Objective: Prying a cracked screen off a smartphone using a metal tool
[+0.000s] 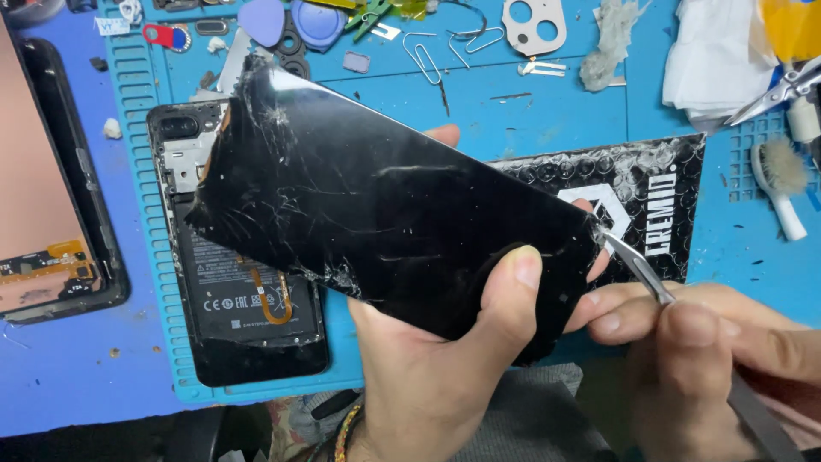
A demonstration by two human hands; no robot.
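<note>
Your left hand (428, 376) holds the cracked black screen panel (385, 205) off the bench, thumb pressed on its glossy face and fingers behind. It lies tilted, its torn upper-left corner raised, with a web of cracks there and along the lower edge. Your right hand (684, 342) pinches metal tweezers (637, 265), whose tip touches the panel's right end. The panel hides part of the opened phone (231, 308) beneath.

The left hand (428, 359) grips the cracked black screen panel (385, 205), thumb on top, while the right hand (693, 342) beside its edge pinches tweezers (637, 265).
</note>
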